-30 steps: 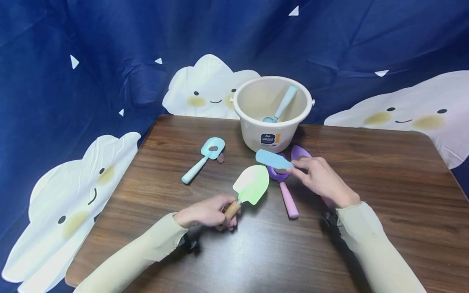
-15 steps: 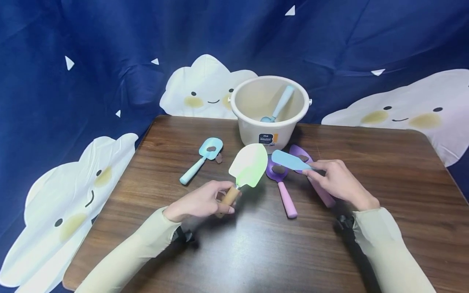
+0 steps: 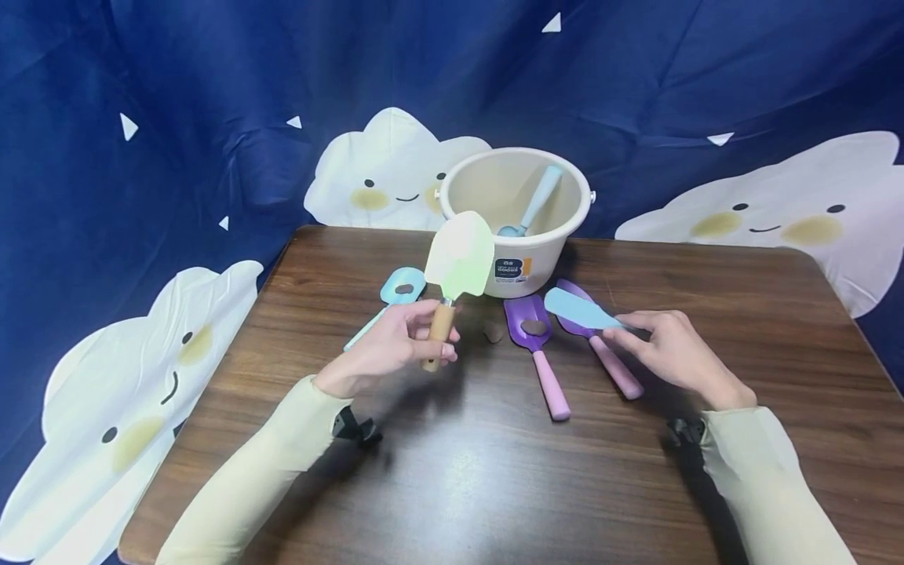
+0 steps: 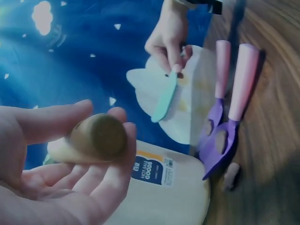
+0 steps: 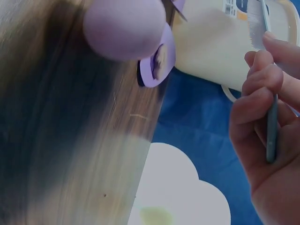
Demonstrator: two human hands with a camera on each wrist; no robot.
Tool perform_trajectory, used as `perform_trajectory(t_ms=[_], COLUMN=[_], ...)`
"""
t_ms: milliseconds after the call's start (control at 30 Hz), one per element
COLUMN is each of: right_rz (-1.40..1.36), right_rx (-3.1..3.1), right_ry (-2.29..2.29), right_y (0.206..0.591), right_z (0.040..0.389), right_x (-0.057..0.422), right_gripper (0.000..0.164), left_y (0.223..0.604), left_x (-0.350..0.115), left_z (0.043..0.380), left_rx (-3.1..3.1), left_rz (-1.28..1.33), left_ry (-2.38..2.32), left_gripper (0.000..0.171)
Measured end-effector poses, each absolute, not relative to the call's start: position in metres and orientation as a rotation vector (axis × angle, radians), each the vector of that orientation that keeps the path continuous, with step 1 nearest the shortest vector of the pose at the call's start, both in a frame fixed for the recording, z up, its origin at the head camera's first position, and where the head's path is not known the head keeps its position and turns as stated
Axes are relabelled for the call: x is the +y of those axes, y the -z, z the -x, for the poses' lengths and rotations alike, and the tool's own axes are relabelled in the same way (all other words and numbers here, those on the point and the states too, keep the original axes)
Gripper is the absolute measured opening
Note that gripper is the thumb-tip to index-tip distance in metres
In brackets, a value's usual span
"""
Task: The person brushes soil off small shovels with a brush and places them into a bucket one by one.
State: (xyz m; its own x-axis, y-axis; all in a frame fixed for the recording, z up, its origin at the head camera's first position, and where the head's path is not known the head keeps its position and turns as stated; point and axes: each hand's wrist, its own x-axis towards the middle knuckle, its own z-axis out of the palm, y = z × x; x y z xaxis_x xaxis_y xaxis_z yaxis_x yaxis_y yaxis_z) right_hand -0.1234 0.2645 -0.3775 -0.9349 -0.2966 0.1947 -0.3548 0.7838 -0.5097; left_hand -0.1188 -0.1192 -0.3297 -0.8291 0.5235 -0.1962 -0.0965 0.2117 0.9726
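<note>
My left hand (image 3: pixel 399 337) grips the wooden handle of a trowel (image 3: pixel 462 255), its pale green and white blade pointing up in front of the bucket. In the left wrist view the handle's butt end (image 4: pixel 108 138) lies between thumb and fingers. My right hand (image 3: pixel 674 349) pinches a light blue brush (image 3: pixel 579 308); pale bristles (image 5: pixel 256 28) show along its flat head in the right wrist view. Below the brush lie two purple shovels with pink handles, one on the left (image 3: pixel 530 318) and one on the right (image 3: pixel 613 367). Brown stones (image 3: pixel 534 327) rest on them.
A cream bucket (image 3: pixel 514 259) stands at the table's back, a light blue shovel (image 3: pixel 542 196) leaning inside. Another light blue shovel (image 3: pixel 402 286) with a stone lies left, partly behind my left hand. A loose stone (image 3: pixel 493 332) sits before the bucket. A blue cloud-print curtain hangs behind.
My left hand has raised the trowel up and away, its blade now upright before the bucket. My right hand has carried the brush rightward, uncovering the left purple shovel.
</note>
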Motion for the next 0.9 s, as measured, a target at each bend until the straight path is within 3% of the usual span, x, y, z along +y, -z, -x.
perform_trajectory(t_ms=[267,900], right_rz=[-0.485,-0.269], right_rx=[-2.829,-2.833], right_ry=[-0.828,-0.884], right_y=[0.380,0.385], right_z=[0.121,0.116], right_x=[0.280,0.308], right_gripper=[0.027,0.034], left_y=[0.324,0.320], left_x=[-0.114,-0.091], left_z=[0.137,0.170], left_rx=[1.859,1.583], left_rz=[-0.346,-0.224], left_ry=[-1.812,-2.052], left_gripper=[0.051,0.045])
